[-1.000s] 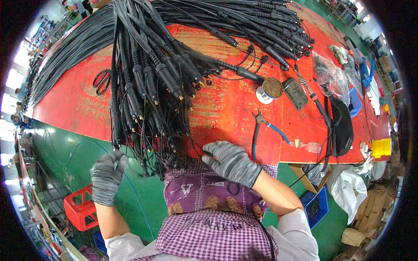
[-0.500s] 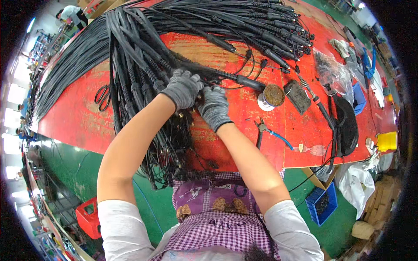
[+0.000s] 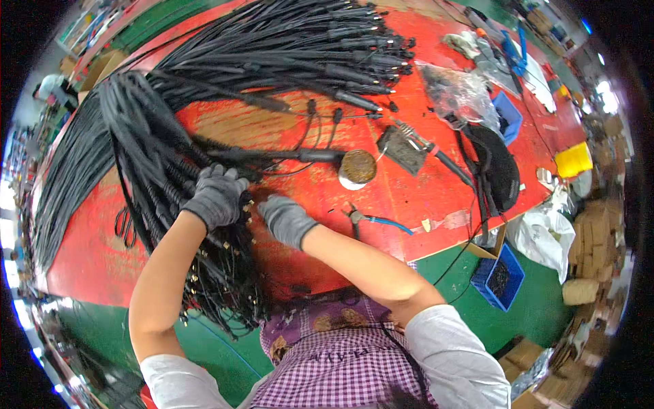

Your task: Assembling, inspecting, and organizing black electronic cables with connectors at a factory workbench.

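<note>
A thick bundle of black cables (image 3: 146, 123) drapes over the red table, its plug ends with small brass-coloured tips (image 3: 228, 273) hanging over the near edge. My left hand (image 3: 216, 195), in a grey knitted glove, lies over this bundle with fingers curled round some of the cables. Just to its right is my right hand (image 3: 286, 221), gloved alike. Its fingers are bent together toward the cable tips, and what they hold, if anything, is hidden. Beyond both hands, a single thicker black cable end (image 3: 317, 155) points right toward a white tub with a brown top (image 3: 358, 169).
Blue-handled cutters (image 3: 381, 221), a soldering iron (image 3: 449, 167) and a dark flat block (image 3: 403, 151) lie to the right. Farther right are a clear plastic bag (image 3: 453, 92) and a black pouch (image 3: 503, 167). More cables (image 3: 293, 48) cover the back; scissors (image 3: 125, 226) lie left.
My right hand has drawn away from my left, leaving a gap between them where they were close together. The whole view has shifted, so the table's things appear farther left.
</note>
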Tool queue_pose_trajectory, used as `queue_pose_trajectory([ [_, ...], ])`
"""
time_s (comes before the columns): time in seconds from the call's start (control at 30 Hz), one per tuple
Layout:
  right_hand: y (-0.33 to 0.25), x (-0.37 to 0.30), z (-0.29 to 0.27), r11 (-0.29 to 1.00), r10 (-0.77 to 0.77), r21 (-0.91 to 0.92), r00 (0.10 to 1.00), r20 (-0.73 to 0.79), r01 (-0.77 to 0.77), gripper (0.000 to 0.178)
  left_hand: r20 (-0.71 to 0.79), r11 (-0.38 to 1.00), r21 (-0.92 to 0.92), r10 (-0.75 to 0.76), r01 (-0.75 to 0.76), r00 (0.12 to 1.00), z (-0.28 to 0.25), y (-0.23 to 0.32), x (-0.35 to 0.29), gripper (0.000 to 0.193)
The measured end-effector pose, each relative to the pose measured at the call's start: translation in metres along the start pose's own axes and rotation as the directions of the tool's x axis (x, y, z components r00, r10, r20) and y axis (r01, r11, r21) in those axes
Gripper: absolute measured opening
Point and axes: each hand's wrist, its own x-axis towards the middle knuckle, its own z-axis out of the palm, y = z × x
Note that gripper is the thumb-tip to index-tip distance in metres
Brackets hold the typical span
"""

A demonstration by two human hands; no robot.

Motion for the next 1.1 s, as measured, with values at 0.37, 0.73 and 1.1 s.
queue_pose_trajectory([
  [0.37, 0.198, -0.213, -0.285, 0.649, 0.619, 0.641, 0.774, -0.131, -0.41, 0.016, -0.315, 0.918, -0.35, 0.072, -0.186, 0.947, -0.035, -0.02, 0.012, 0.032],
  [0.73, 0.419, -0.106, -0.229, 0.67, 0.723, 0.262, 0.532, -0.44, -0.694, 0.036, -0.334, 0.883, -0.414, 0.078, -0.221, 0.939, -0.102, 0.028, 0.002, 0.032],
  [1.1, 0.324, -0.207, -0.241, 0.756, 0.642, 0.479, 0.649, -0.409, -0.446, 0.027, -0.465, 0.838, -0.466, 0.039, -0.283, 0.884, -0.089, 0.034, -0.02, 0.028],
])
